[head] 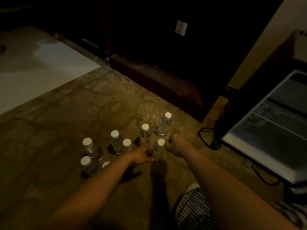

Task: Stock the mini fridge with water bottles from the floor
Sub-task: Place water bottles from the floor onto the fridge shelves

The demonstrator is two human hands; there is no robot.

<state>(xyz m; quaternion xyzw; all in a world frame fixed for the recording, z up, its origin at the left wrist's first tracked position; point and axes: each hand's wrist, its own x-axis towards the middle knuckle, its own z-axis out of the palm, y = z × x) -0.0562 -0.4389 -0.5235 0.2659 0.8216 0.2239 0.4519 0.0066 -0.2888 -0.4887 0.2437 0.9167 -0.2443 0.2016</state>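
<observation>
**Taking the nearest bottle off the carpet**

My left hand [141, 155] and right hand [174, 146] come in on either side of one water bottle [159, 151] standing upright on the patterned carpet [58, 130], near the right of the cluster. My left grip is part open, fingertips touching or just beside the bottle's lower body; my right grip is curled loosely just beside its shoulder, and I cannot tell whether it has real hold yet. To do this well I judge I should close low on the body, lift straight up so I don't knock the neighbour bottle [145, 134] just behind, then swing right toward the open fridge door [265, 130]

The room is dim. The fridge interior is out of view, so I cannot see how full it is. A bottle cap [105, 164] at near left is half hidden by my forearm, and a black cable [206, 138] lies near the door
</observation>
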